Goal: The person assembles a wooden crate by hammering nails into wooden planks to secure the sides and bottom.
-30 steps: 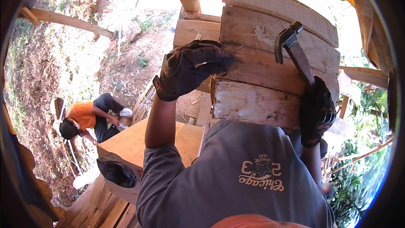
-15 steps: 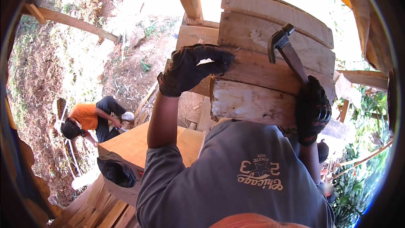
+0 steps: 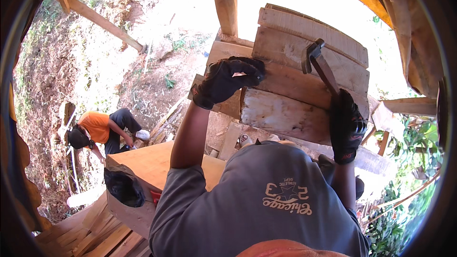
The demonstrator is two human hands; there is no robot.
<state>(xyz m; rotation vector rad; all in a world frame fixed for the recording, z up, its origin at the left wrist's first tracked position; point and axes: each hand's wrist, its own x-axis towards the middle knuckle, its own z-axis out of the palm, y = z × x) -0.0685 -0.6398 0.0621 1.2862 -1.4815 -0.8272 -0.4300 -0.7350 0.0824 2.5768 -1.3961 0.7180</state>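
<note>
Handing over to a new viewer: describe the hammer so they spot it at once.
Find the planks ahead of the grey shirt. At their right side is the gloved right hand, gripping the hammer, which slants up and left over them. Its dark metal head, curving into a claw, sets it apart from the flat planks around it.

- Sunlit dirt slope (image 3: 81, 81), left of the frame
- Wooden post (image 3: 224, 2), top centre
- Beam (image 3: 102, 23), upper left
- Yellow-brown sheeting (image 3: 391, 19), upper right
- Green leaves (image 3: 400, 200), lower right
- Glaring daylight, upper centre
</note>
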